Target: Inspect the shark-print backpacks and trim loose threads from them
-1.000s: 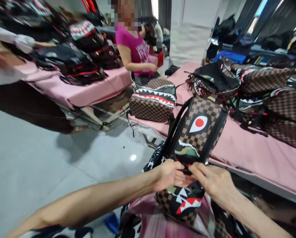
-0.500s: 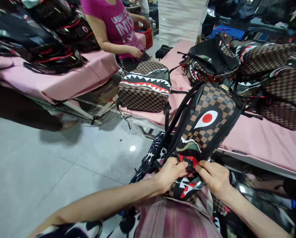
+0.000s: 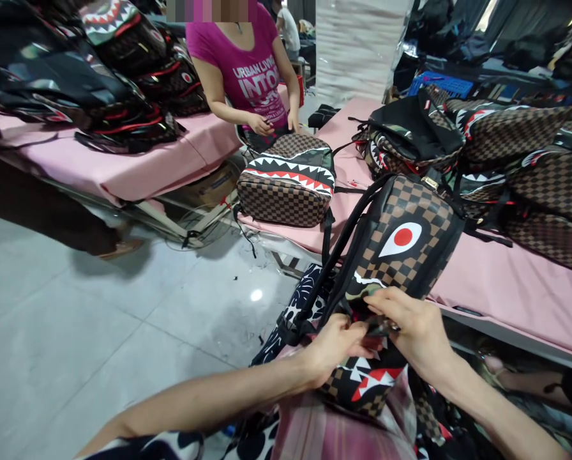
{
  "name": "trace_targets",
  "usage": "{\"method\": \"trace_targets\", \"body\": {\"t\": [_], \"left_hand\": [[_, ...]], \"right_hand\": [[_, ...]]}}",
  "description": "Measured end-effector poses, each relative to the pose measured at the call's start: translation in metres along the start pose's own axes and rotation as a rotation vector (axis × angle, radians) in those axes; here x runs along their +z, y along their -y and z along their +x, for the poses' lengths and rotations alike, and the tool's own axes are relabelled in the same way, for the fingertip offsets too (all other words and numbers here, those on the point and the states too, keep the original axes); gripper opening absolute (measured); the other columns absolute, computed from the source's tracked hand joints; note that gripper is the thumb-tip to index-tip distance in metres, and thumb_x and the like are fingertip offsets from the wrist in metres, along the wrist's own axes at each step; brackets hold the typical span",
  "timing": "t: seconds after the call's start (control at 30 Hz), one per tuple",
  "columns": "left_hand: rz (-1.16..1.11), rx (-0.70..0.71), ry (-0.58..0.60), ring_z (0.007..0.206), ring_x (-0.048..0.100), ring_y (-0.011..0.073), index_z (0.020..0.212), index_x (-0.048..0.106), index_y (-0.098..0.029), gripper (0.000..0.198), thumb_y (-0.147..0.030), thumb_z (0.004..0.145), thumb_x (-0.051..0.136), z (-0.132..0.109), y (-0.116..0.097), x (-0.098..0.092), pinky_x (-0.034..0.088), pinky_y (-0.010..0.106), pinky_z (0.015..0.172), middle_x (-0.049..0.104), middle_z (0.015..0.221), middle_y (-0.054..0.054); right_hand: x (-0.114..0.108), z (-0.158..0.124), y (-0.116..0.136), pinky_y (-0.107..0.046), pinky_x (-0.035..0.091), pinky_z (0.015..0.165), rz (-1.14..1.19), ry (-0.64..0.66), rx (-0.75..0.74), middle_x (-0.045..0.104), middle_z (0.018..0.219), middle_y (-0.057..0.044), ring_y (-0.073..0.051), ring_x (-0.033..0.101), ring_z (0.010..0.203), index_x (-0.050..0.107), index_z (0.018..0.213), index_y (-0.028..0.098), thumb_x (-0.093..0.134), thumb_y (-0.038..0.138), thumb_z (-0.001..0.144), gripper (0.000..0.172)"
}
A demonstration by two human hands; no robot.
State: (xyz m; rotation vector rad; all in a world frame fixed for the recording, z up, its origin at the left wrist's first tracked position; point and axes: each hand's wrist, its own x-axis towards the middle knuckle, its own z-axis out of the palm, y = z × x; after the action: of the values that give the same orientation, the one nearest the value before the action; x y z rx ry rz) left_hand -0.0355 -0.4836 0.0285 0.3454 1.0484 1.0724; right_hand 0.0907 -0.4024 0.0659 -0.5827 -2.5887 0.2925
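A brown-and-black checkered backpack (image 3: 422, 220) with a red-and-white eye leans across my lap, its upper part against the pink table. My left hand (image 3: 336, 348) is closed on the backpack's side, by the shark-mouth print, and its fingers pinch the material there. Close beside it, my right hand (image 3: 415, 322) is closed over the same area, with a small dark item between its fingers that I cannot make out. The hands partly hide the red opening. Black shoulder straps hang along the backpack's left side.
A second checkered backpack (image 3: 286, 185) lies on the pink table (image 3: 487, 265), in front of a person in a magenta shirt (image 3: 240, 70). More backpacks (image 3: 511, 137) are heaped at the right. Dark bags (image 3: 108, 83) are piled on another pink table at the left.
My right hand has moved up and left over the backpack's printed mouth, nearer my left hand. The view has tilted up slightly, and the other person's second hand now shows by the far backpack.
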Motion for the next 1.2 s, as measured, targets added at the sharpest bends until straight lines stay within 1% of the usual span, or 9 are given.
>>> {"method": "trace_targets", "body": {"t": [0.23, 0.37, 0.5, 0.6, 0.7, 0.77, 0.83, 1.0, 1.2], "left_hand": [[0.075, 0.006, -0.024, 0.072, 0.064, 0.0188, 0.083, 0.059, -0.01, 0.032, -0.038, 0.068, 0.062, 0.003, 0.002, -0.002, 0.051, 0.034, 0.07, 0.065, 0.077, 0.008], [0.178, -0.067, 0.027, 0.071, 0.064, 0.0194, 0.08, 0.059, -0.006, 0.041, -0.046, 0.075, 0.053, 0.007, -0.003, -0.004, 0.05, 0.033, 0.068, 0.065, 0.075, 0.012], [0.371, -0.093, 0.16, 0.062, 0.062, 0.0159, 0.084, 0.059, -0.007, 0.048, -0.051, 0.082, 0.041, 0.002, -0.016, -0.014, 0.049, 0.028, 0.058, 0.066, 0.075, 0.012], [0.749, 0.189, 0.053, 0.051, 0.056, 0.0121, 0.078, 0.063, -0.011, 0.042, -0.047, 0.085, 0.042, -0.004, -0.038, -0.025, 0.043, 0.023, 0.05, 0.061, 0.061, 0.004], [1.165, 0.798, -0.193, 0.064, 0.056, 0.0121, 0.086, 0.067, -0.017, 0.028, -0.037, 0.085, 0.048, 0.001, -0.062, -0.035, 0.042, 0.022, 0.058, 0.062, 0.07, 0.003], [1.382, 1.075, -0.128, 0.074, 0.055, 0.0128, 0.095, 0.066, -0.023, 0.02, -0.032, 0.085, 0.051, 0.011, -0.074, -0.038, 0.042, 0.023, 0.064, 0.062, 0.083, 0.003], [1.548, 1.209, 0.028, 0.08, 0.053, 0.0131, 0.094, 0.066, -0.025, 0.016, -0.029, 0.085, 0.052, 0.023, -0.081, -0.041, 0.041, 0.023, 0.067, 0.062, 0.087, 0.001], [1.771, 1.327, 0.241, 0.08, 0.05, 0.0129, 0.089, 0.063, -0.021, 0.016, -0.024, 0.088, 0.047, 0.035, -0.09, -0.038, 0.038, 0.024, 0.066, 0.061, 0.084, 0.001], [1.934, 1.058, 0.195, 0.067, 0.045, 0.0138, 0.077, 0.054, -0.016, 0.022, -0.011, 0.087, 0.035, 0.028, -0.093, -0.023, 0.031, 0.025, 0.054, 0.054, 0.077, 0.003]], "right_hand": [[0.027, 0.022, 0.001, -0.023, 0.032, 0.048, -0.165, 0.059, -0.095, 0.062, 0.08, -0.002, -0.012, 0.051, 0.056, 0.06, 0.083, 0.019, 0.043, 0.0, 0.069, 0.029], [0.015, 0.019, -0.006, -0.022, 0.036, 0.055, 0.117, -0.007, 0.098, 0.056, 0.078, -0.001, -0.011, 0.051, 0.063, 0.053, 0.08, 0.018, 0.038, -0.003, 0.064, 0.03], [0.001, 0.016, -0.009, -0.022, 0.037, 0.058, 0.405, -0.112, 0.307, 0.051, 0.073, 0.001, -0.011, 0.047, 0.064, 0.047, 0.072, 0.019, 0.042, 0.006, 0.078, 0.015], [0.0, 0.012, -0.012, -0.022, 0.035, 0.055, 0.509, -0.189, 0.436, 0.049, 0.07, 0.002, -0.01, 0.045, 0.059, 0.048, 0.069, 0.019, 0.046, 0.019, 0.086, 0.017], [0.004, 0.009, -0.015, -0.022, 0.036, 0.056, 0.518, -0.2, 0.437, 0.051, 0.072, 0.001, -0.01, 0.047, 0.06, 0.051, 0.069, 0.019, 0.047, 0.023, 0.087, 0.019], [0.006, 0.009, -0.017, -0.022, 0.038, 0.057, 0.505, -0.217, 0.425, 0.052, 0.073, 0.001, -0.01, 0.048, 0.062, 0.053, 0.07, 0.019, 0.048, 0.023, 0.087, 0.018], [0.005, 0.01, -0.017, -0.022, 0.039, 0.058, 0.501, -0.22, 0.416, 0.054, 0.074, 0.0, -0.011, 0.05, 0.064, 0.054, 0.071, 0.019, 0.049, 0.023, 0.087, 0.017], [-0.005, 0.006, -0.019, -0.023, 0.042, 0.061, 0.447, -0.145, 0.333, 0.057, 0.074, -0.001, -0.012, 0.055, 0.066, 0.056, 0.075, 0.019, 0.047, 0.018, 0.086, 0.014], [-0.026, -0.012, -0.029, -0.026, 0.044, 0.056, -0.132, -0.052, 0.284, 0.063, 0.089, -0.005, -0.017, 0.06, 0.071, 0.056, 0.106, 0.019, 0.049, 0.019, 0.083, 0.025]]}}
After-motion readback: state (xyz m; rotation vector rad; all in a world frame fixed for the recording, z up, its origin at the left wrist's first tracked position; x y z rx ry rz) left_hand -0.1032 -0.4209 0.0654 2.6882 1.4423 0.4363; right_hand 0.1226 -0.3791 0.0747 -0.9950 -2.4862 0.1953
